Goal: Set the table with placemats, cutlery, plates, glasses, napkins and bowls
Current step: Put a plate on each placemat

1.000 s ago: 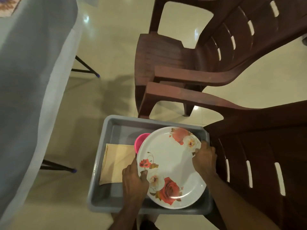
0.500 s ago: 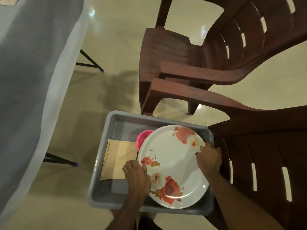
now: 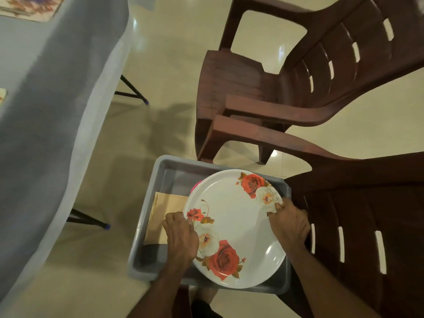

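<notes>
Both hands on the plate (image 3: 236, 228), white with red and cream roses, held over the grey tub (image 3: 146, 228). Left hand (image 3: 181, 238) grips the plate's left rim: fingers curled over the edge, thumb side lying on the upper face near the small red rose, fingertips wrapped under and hidden. Right hand (image 3: 289, 223) grips the right rim: thumb tip pressed on the top face right by the cream rose, remaining fingers curled down past the edge, out of sight below. So the plate sits between the two hands, pinched at opposite sides, face up, tilted slightly toward the camera. It covers most of the tub's right half; cannot tell if its underside touches anything in the tub. A sliver of pink bowl (image 3: 194, 187) peeks out from under the plate's upper left edge. Tan folded napkin (image 3: 165, 210) lies flat on the tub floor, left of the plate, partly under the left hand. Tub sits beside a brown plastic chair (image 3: 367, 226) on the right; second brown chair (image 3: 286, 83) further back. Table with grey cloth (image 3: 46, 111) is on the left, well apart from the tub, with a patterned placemat (image 3: 29, 6) on its far corner.
</notes>
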